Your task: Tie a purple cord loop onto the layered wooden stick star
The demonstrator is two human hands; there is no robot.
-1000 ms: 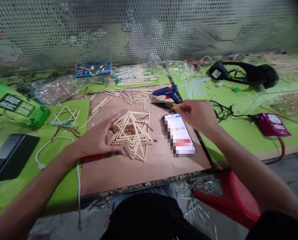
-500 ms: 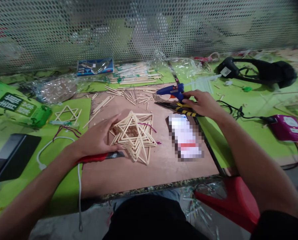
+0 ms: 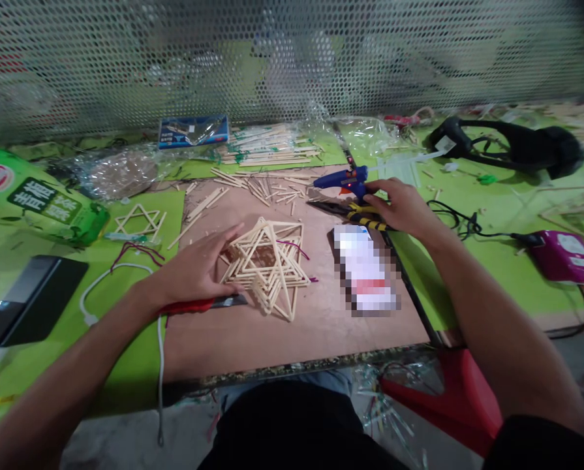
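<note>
Stick star [image 3: 276, 267] on the brown board [image 3: 292, 346], left hand [image 3: 194, 271] clasping its left side: 1 hard squeeze might crack the joints! Farther out, pliers [image 3: 350, 212] lie near; right hand [image 3: 403, 207] grips the glue gun [image 3: 341, 179], and a low drag could snag them.

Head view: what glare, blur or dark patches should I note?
Head view: bright glints on the clear bag; head view: pixel blocks over much of the phone; head view: whatever lies behind the mesh looks hazy; head view: the top right corner falls dark; head view: the stick star stays fairly clear.
</note>
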